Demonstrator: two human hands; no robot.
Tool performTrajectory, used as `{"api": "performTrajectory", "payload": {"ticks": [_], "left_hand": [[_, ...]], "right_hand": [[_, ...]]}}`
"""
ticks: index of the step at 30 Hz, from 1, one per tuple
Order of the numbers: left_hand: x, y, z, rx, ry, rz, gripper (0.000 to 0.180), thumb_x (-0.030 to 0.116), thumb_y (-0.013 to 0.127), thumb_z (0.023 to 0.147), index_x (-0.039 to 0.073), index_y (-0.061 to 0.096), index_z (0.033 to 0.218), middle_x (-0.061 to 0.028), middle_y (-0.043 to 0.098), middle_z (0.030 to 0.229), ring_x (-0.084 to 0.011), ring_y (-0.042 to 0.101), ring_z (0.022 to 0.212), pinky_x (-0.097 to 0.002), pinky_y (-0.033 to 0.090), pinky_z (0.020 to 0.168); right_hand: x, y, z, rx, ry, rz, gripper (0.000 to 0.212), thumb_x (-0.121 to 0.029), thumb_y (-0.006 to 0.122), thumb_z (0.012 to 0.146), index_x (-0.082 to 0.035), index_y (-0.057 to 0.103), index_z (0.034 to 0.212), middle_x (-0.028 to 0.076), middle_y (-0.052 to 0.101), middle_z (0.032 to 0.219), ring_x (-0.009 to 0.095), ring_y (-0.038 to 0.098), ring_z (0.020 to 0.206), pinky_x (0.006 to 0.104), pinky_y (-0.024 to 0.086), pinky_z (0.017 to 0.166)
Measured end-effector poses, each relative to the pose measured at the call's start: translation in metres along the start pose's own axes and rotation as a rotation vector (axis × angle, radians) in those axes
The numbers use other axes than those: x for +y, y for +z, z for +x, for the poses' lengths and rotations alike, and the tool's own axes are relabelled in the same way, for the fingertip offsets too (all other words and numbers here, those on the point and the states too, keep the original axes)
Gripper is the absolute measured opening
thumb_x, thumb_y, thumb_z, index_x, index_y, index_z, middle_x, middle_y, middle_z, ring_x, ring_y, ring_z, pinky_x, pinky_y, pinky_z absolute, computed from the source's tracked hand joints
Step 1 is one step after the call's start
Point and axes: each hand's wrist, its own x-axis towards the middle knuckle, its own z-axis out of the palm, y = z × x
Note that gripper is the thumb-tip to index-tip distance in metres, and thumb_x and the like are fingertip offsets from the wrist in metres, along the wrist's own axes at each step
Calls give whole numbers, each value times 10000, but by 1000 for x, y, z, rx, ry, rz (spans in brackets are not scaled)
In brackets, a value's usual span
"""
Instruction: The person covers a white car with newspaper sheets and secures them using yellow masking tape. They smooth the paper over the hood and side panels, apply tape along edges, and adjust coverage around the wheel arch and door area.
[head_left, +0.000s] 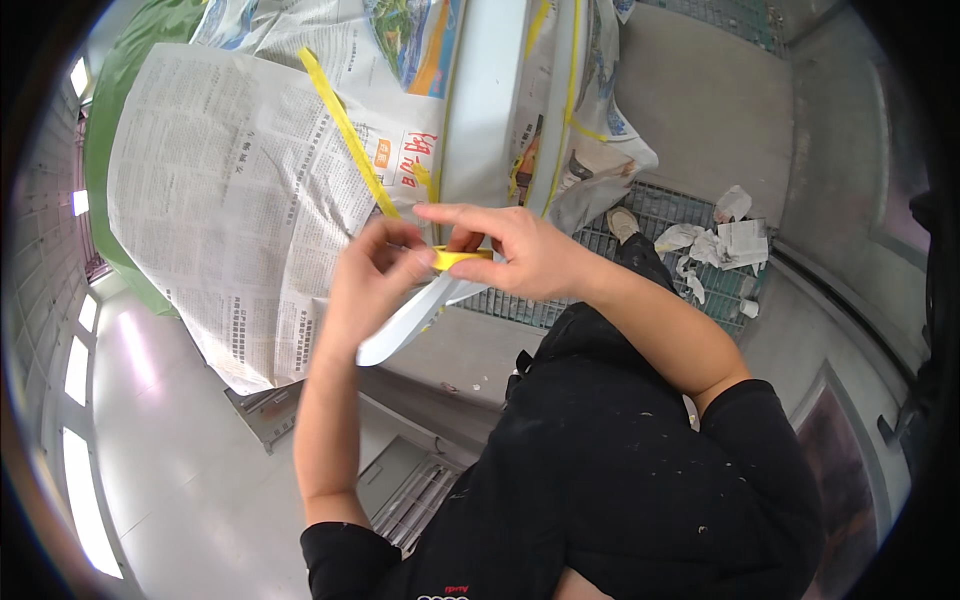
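Note:
A small roll of yellow masking tape (463,258) is between my two hands. My right hand (530,252) grips it, with the index finger stretched out over the top. My left hand (378,270) pinches at the roll's left side, thumb and fingertips closed on the tape. Just beyond them stands a pale bluish-white panel (485,110) edged with yellow tape. Newspaper sheets (215,170) cover the surface to its left, and a long yellow tape strip (345,130) runs slantwise across them toward my hands. Below the roll, a curved pale end piece (405,325) sticks out.
Green sheeting (125,235) shows under the newspaper at far left. On the right, a metal floor grating (590,235) lies beside a grey floor plate (715,120). Crumpled paper scraps (725,240) litter the grating near my shoe (622,224).

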Motion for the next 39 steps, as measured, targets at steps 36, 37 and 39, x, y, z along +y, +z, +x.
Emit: {"api": "performTrajectory", "payload": {"ticks": [36, 37, 39], "left_hand": [[-29, 32, 58, 782, 245, 471, 549, 321, 1001, 698, -33, 641, 914, -116, 499, 1103, -227, 581, 856, -365, 546, 761], [-26, 32, 59, 786, 197, 504, 558, 328, 1001, 694, -33, 637, 915, -117, 500, 1093, -234, 578, 858, -370, 544, 766], [-21, 33, 60, 787, 212, 579, 576, 341, 1002, 687, -31, 628, 917, -120, 502, 1071, -247, 572, 861, -380, 538, 776]], "right_hand": [[52, -31, 30, 321, -31, -48, 218, -161, 828, 886, -35, 742, 1042, -49, 614, 693, 30, 503, 637, 252, 399, 574], [53, -33, 31, 326, -11, -37, 212, -140, 830, 864, -43, 736, 1026, -42, 615, 702, 48, 514, 631, 262, 410, 573], [48, -31, 32, 346, -74, -3, 211, -99, 835, 819, -57, 724, 994, -29, 618, 721, 83, 535, 621, 283, 434, 572]]}}
